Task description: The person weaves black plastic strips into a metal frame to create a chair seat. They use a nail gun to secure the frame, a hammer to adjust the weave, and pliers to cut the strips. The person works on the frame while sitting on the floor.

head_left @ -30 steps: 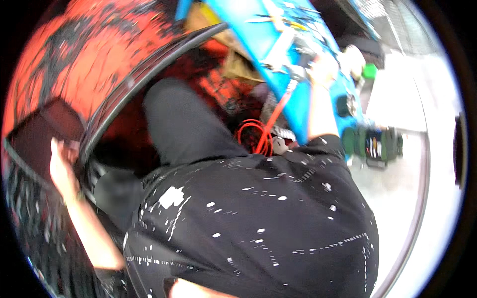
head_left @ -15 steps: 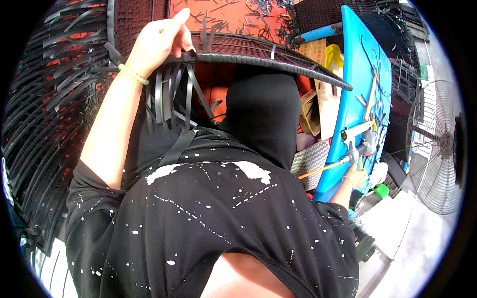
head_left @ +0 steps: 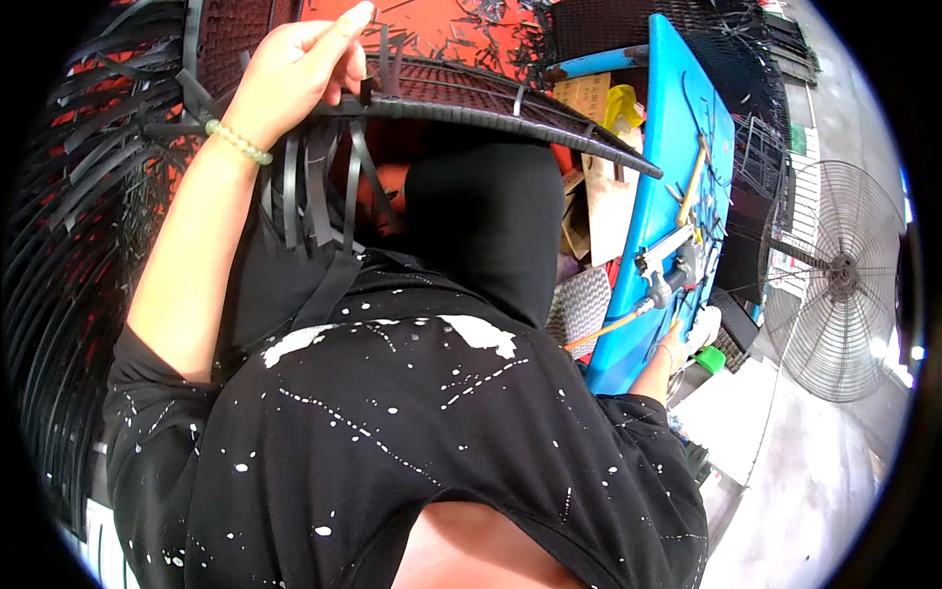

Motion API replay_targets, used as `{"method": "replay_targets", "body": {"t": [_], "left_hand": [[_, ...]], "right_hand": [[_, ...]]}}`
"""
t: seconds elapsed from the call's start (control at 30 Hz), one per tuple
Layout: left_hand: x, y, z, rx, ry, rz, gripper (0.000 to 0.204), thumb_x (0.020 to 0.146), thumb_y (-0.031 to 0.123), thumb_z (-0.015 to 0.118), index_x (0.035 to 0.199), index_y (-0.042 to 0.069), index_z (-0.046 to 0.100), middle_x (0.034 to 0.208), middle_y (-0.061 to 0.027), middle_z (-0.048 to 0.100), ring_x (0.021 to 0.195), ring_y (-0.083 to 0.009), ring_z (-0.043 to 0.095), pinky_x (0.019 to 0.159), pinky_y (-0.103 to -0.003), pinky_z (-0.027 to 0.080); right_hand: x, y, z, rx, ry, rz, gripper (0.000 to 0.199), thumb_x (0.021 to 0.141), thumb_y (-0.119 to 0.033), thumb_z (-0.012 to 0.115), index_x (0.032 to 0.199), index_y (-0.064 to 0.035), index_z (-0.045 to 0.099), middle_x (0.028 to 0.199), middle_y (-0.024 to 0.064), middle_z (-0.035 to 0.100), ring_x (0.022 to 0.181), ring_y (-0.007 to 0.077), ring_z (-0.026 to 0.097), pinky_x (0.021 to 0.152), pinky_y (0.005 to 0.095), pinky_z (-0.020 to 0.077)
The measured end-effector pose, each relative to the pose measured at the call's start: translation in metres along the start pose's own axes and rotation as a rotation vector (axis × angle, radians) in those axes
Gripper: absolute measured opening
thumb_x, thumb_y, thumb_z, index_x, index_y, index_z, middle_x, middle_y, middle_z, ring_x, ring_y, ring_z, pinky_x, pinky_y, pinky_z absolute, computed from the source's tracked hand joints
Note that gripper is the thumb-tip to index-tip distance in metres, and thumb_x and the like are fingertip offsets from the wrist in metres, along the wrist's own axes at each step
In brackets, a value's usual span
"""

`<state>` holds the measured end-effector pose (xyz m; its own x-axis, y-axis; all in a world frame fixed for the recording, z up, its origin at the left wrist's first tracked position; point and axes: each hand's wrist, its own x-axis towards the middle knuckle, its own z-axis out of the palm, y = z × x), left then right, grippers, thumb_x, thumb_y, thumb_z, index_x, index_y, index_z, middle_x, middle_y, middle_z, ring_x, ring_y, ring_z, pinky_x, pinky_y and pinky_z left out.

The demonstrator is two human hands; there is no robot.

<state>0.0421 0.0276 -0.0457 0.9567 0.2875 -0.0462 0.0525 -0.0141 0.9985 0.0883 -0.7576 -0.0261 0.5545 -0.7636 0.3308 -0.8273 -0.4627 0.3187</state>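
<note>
My left hand (head_left: 294,77), with a beaded bracelet at its wrist, is closed at the dark rim of a woven panel (head_left: 451,80). Its fingers are curled around a short black strip (head_left: 366,92), and the thumb points up. Loose strip ends (head_left: 316,191) hang below the rim, over my lap. At the right, my right hand (head_left: 670,351) is low beside a blue plastic table (head_left: 638,236). Its fingers are small and partly hidden, so their grip is unclear. Just above it lies a grey handheld air tool (head_left: 675,279) with an orange hose (head_left: 603,332).
A hammer (head_left: 694,182) and black strip scraps lie on the blue table. Cut scraps litter the red surface (head_left: 412,27) beyond the panel. Many black strips (head_left: 74,255) fan out at the left. A large wire-caged fan (head_left: 839,280) stands at the far right; cardboard (head_left: 606,206) lies beneath the table.
The whole view has shifted, so most things appear farther left. My left hand stays at the panel's rim. My right hand appears slightly farther below the air tool.
</note>
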Motion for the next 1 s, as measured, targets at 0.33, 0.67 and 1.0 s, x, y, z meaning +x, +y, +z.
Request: {"method": "replay_targets", "body": {"t": [0.33,0.67,1.0], "left_hand": [[0.000,0.001,0.002,0.047,-0.001,0.021,0.050,0.099,0.045,0.052,0.067,0.007,0.062,0.063,0.0021,0.059,0.051,-0.0041,0.049,0.050,-0.019,0.040],[0.001,0.005,0.007,-0.019,-0.006,0.036,0.049,0.098,0.045,0.055,0.069,0.007,0.062,0.060,-0.0009,0.060,0.048,-0.0055,0.050,0.049,-0.020,0.041],[0.000,0.008,0.003,0.028,-0.046,0.022,0.053,0.097,0.048,0.054,0.065,0.006,0.063,0.061,0.0002,0.062,0.052,-0.0069,0.055,0.051,-0.022,0.045]], "right_hand": [[0.023,-0.109,0.007,1.564,-0.208,-0.199,0.053,0.092,-0.051,0.057,0.117,-0.0034,0.061,0.089,0.0097,0.064,0.079,0.0164,0.060,0.069,0.0297,0.0486],[-0.327,-0.272,-0.253,0.943,0.136,-1.980,0.063,0.065,-0.047,0.085,0.107,-0.0065,0.061,0.083,0.0079,0.058,0.073,0.0257,0.061,0.065,0.0357,0.0507],[-0.367,-0.296,-0.257,1.017,0.207,-2.093,0.064,0.064,-0.045,0.086,0.106,-0.0049,0.060,0.076,0.0068,0.055,0.067,0.0243,0.059,0.060,0.0343,0.0484]]}}
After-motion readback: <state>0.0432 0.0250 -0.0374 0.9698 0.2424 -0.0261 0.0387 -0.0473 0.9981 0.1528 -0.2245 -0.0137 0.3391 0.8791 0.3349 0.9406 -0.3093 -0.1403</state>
